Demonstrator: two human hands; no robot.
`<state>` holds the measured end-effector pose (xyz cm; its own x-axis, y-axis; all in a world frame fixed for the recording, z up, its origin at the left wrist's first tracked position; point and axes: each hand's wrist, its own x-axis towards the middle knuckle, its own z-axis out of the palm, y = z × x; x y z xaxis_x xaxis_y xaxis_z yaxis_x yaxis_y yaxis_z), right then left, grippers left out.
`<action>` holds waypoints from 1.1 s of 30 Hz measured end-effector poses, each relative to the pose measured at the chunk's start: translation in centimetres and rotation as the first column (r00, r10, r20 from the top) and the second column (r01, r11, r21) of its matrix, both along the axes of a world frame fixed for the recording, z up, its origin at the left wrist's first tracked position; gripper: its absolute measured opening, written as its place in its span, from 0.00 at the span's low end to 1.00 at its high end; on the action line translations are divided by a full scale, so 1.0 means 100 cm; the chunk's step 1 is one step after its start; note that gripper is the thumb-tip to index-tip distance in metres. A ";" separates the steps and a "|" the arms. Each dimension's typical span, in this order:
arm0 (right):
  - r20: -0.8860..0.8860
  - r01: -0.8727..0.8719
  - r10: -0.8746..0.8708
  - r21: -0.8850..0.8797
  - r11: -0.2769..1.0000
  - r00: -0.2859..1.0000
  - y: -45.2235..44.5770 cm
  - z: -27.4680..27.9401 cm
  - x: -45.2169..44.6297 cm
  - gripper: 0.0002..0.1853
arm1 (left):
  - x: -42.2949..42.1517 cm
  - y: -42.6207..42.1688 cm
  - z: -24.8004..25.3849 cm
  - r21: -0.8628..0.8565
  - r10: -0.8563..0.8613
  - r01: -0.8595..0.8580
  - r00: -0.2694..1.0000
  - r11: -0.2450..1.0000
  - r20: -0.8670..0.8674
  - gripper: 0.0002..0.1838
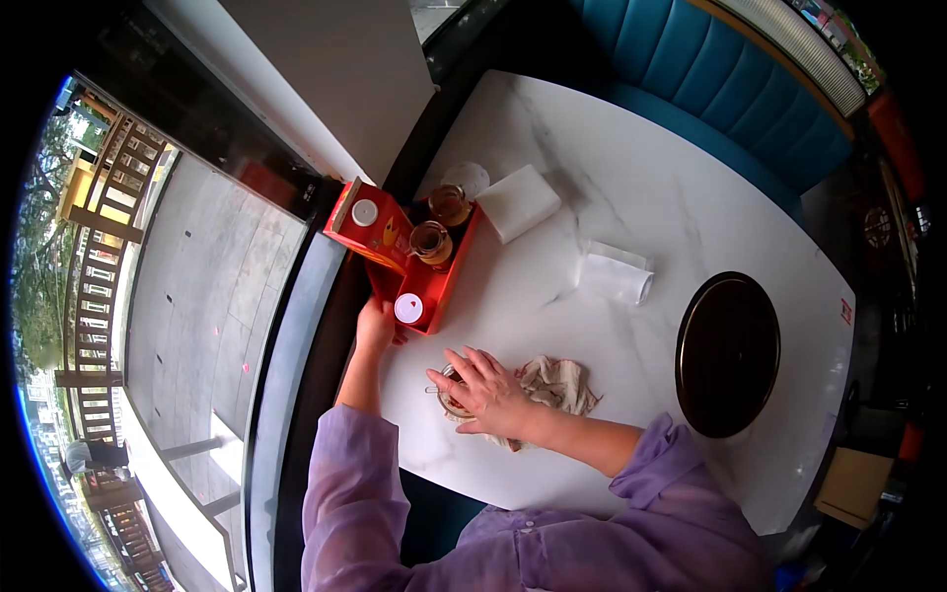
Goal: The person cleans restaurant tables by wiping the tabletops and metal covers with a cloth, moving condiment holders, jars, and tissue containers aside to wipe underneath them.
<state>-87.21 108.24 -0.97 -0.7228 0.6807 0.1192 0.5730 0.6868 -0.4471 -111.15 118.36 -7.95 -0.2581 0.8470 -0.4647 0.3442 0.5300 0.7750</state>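
Note:
My left hand (375, 326) is at the near left corner of a red tray (456, 286), its fingers partly hidden behind the tray's edge. In the tray are a red carton (370, 225), two glass jars (431, 243) and a white-lidded container (408, 308). My right hand (483, 395) lies with spread fingers over a glass jar (452, 380), which it partly covers. Beside and under that hand is a crumpled striped cloth (557, 385) on the white marbled table (621, 355).
A white block of napkins (518, 202), a folded white packet (616, 273) and a round white item (466, 179) rest on the table. A dark oval tray (728, 355) lies at right. A teal bench (681, 69) stands beyond; a window borders the left.

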 end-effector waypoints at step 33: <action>-0.146 0.566 -0.567 -0.051 0.823 0.811 0.197 -0.043 0.090 0.50 | 0.032 -0.161 0.007 0.538 0.154 -0.034 0.971 0.842 -0.181 0.50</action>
<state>-78.24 127.89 -5.29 -0.1833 0.9647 0.1888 0.7866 0.2592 -0.5604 -107.99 102.26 -7.29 -0.3884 0.9136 0.1200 0.4989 0.0991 0.8610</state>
